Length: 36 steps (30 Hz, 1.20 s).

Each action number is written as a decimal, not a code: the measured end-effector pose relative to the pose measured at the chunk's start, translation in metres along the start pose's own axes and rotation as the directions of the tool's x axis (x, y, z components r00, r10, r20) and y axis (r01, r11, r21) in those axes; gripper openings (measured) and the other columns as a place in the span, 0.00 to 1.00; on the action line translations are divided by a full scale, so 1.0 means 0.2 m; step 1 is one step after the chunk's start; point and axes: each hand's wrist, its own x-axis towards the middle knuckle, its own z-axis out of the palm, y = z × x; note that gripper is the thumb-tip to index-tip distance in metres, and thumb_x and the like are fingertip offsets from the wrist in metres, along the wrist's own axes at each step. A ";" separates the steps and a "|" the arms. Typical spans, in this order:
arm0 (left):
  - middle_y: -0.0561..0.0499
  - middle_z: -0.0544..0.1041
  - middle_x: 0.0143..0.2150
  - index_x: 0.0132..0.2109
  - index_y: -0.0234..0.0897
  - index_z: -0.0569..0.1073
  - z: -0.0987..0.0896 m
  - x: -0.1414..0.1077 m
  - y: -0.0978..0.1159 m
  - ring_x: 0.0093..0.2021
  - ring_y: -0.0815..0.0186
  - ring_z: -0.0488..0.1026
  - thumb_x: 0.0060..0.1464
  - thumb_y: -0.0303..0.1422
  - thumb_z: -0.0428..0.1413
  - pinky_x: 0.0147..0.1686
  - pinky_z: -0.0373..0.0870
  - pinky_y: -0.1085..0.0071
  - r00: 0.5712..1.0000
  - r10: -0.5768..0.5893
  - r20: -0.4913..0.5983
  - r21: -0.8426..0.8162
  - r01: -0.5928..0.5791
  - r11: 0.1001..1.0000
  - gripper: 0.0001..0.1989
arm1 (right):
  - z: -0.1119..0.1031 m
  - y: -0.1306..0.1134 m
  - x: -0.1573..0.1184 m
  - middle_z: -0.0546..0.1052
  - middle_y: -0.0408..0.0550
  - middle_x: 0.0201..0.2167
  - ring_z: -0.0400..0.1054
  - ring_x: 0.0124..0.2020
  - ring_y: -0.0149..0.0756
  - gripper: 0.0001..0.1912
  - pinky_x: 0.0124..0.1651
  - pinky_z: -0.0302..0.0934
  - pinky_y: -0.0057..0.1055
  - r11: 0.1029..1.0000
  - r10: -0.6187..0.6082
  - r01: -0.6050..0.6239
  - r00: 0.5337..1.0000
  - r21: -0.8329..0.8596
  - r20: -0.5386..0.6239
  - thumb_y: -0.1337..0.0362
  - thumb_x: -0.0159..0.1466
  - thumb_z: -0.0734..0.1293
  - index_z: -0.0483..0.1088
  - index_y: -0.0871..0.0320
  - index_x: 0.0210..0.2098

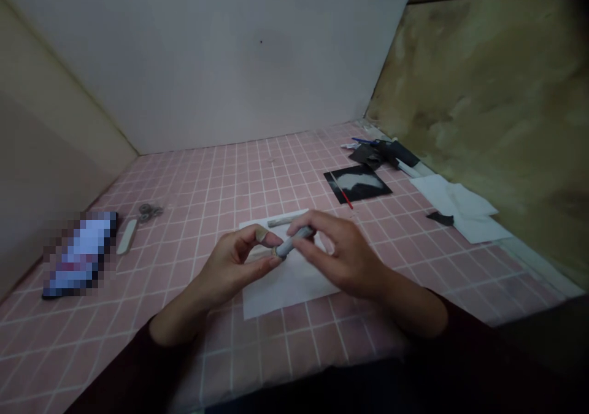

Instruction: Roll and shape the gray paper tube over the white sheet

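Observation:
A short grey rod (293, 243) is held up over a white sheet of paper (267, 297). With thumb and fingers, my right hand (340, 248) grips its upper right part. My left hand (234, 257) pinches its lower left end, where a small rounded tip or ring shows; which of these it is I cannot tell. A pale patch, like a bandage or dust, covers one left fingertip. Behind the rod, a second grey stick (278, 221) lies on the far edge of the paper.
A phone (83, 254) and a white bar (127, 237) lie at left, beside small grey round pieces (150, 211). Toward the right are a dusty black sheet (356, 184) with a red-tipped stick (346, 199), dark scraps (368, 154) and white papers (460, 208). Walls enclose the pink tiled surface (221, 181).

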 end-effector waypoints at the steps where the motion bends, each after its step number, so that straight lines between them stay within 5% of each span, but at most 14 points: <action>1: 0.48 0.78 0.40 0.41 0.36 0.75 0.00 0.00 0.00 0.38 0.65 0.75 0.54 0.33 0.64 0.35 0.73 0.71 1.000 -0.002 -0.012 0.008 0.002 1.000 0.09 | 0.00 0.00 0.00 0.73 0.43 0.33 0.67 0.33 0.31 0.03 0.38 0.61 0.29 1.000 0.012 -0.012 0.998 -0.002 -0.054 0.68 0.67 0.64 0.70 0.56 0.40; 3: 0.49 0.78 0.39 0.41 0.37 0.75 0.00 0.00 0.00 0.38 0.65 0.75 0.54 0.33 0.64 0.35 0.74 0.71 1.000 0.004 -0.023 0.016 -0.003 1.000 0.09 | 0.00 0.01 0.00 0.72 0.42 0.32 0.66 0.33 0.30 0.03 0.37 0.61 0.29 1.000 0.025 -0.026 0.992 -0.007 -0.126 0.67 0.67 0.64 0.70 0.56 0.40; 8: 0.48 0.79 0.40 0.41 0.38 0.75 0.00 0.01 -0.01 0.38 0.64 0.76 0.54 0.34 0.64 0.34 0.74 0.70 1.000 0.021 -0.011 0.048 -0.020 0.999 0.09 | 0.01 0.02 0.00 0.74 0.43 0.34 0.68 0.33 0.31 0.04 0.38 0.62 0.30 1.000 -0.003 0.003 0.998 0.001 0.067 0.68 0.66 0.65 0.71 0.56 0.41; 12: 0.48 0.78 0.41 0.42 0.37 0.75 0.00 0.00 -0.01 0.41 0.62 0.76 0.54 0.35 0.64 0.37 0.74 0.69 0.999 0.022 -0.042 0.077 -0.019 0.997 0.09 | 0.00 0.01 0.00 0.71 0.42 0.31 0.66 0.32 0.31 0.03 0.37 0.61 0.29 0.999 0.032 -0.036 0.985 -0.018 -0.167 0.67 0.67 0.64 0.70 0.56 0.38; 17: 0.48 0.78 0.43 0.43 0.39 0.74 -0.01 0.00 -0.03 0.42 0.63 0.76 0.55 0.33 0.63 0.39 0.74 0.68 0.998 0.058 -0.022 0.100 -0.056 0.993 0.09 | 0.01 0.00 0.00 0.73 0.42 0.31 0.67 0.30 0.29 0.03 0.36 0.61 0.28 1.000 -0.010 0.011 1.000 -0.027 0.029 0.69 0.66 0.65 0.71 0.58 0.39; 21: 0.47 0.78 0.44 0.43 0.39 0.75 -0.02 0.00 -0.04 0.45 0.61 0.76 0.54 0.34 0.64 0.45 0.74 0.65 0.990 0.118 -0.079 0.173 -0.103 0.980 0.10 | 0.01 0.00 0.01 0.71 0.41 0.27 0.65 0.29 0.29 0.04 0.33 0.60 0.27 0.995 0.053 -0.069 0.976 -0.068 -0.213 0.66 0.67 0.65 0.70 0.56 0.35; 26: 0.47 0.78 0.43 0.43 0.39 0.74 -0.01 0.00 -0.05 0.44 0.61 0.76 0.55 0.35 0.64 0.42 0.74 0.66 0.991 0.118 -0.059 0.226 -0.102 0.969 0.10 | 0.03 0.01 0.00 0.73 0.41 0.27 0.66 0.28 0.29 0.02 0.33 0.60 0.27 0.997 0.049 -0.048 0.999 -0.063 0.006 0.66 0.66 0.66 0.71 0.57 0.36; 30: 0.48 0.77 0.44 0.44 0.39 0.74 -0.02 -0.01 -0.06 0.45 0.61 0.75 0.55 0.34 0.64 0.44 0.73 0.66 0.988 0.125 -0.088 0.216 -0.104 0.971 0.10 | 0.02 0.00 0.01 0.71 0.40 0.26 0.65 0.28 0.29 0.04 0.32 0.59 0.27 0.993 0.081 -0.098 0.975 -0.071 -0.207 0.66 0.66 0.65 0.70 0.57 0.34; 34: 0.48 0.77 0.44 0.44 0.39 0.73 -0.01 0.00 -0.06 0.45 0.62 0.76 0.56 0.34 0.63 0.44 0.72 0.66 0.990 0.128 -0.062 0.219 -0.111 0.969 0.10 | 0.03 0.01 0.01 0.72 0.41 0.27 0.66 0.28 0.28 0.02 0.33 0.60 0.27 0.996 0.030 -0.031 1.000 -0.080 -0.008 0.68 0.65 0.66 0.71 0.58 0.35; 36: 0.48 0.77 0.44 0.45 0.40 0.73 -0.01 0.00 -0.06 0.46 0.62 0.76 0.56 0.33 0.63 0.46 0.71 0.65 0.989 0.138 -0.055 0.242 -0.121 0.963 0.10 | 0.02 0.01 0.01 0.72 0.41 0.27 0.65 0.27 0.28 0.02 0.33 0.59 0.27 0.996 0.030 -0.030 1.000 -0.080 -0.001 0.67 0.65 0.66 0.71 0.58 0.35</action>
